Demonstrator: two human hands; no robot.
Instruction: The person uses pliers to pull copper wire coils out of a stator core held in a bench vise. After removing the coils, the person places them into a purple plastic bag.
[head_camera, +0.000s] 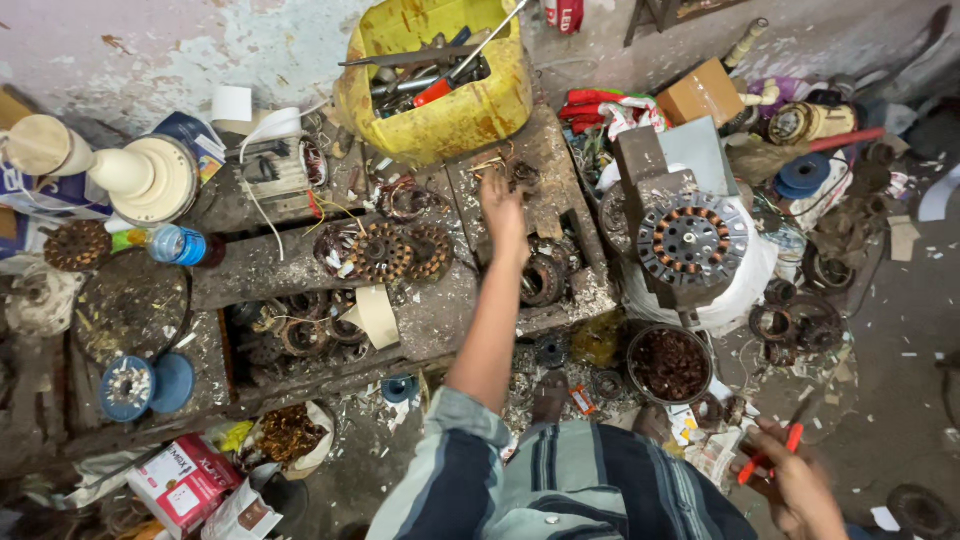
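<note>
My left hand (503, 207) reaches out over a worn wooden bench (440, 320), fingers stretched toward a small tangle of copper wire (518, 174); the hand is slightly blurred and nothing shows in its grip. Just right of my wrist lies a dark round motor part (541, 280). Left of the hand sit two wound stators (385, 250) with copper coils. My right hand (795, 478) is low at the right, closed on red-handled pliers (770, 455). My striped sleeve and shirt (560, 490) fill the bottom.
A cut-open yellow can (470, 115) full of tools stands at the bench's back. A large stator (692, 240) rests on a white sack at right, a bowl of copper scraps (668, 365) below it. A blue bottle (180, 245), blue spool (130, 388) and red box (185, 480) lie left.
</note>
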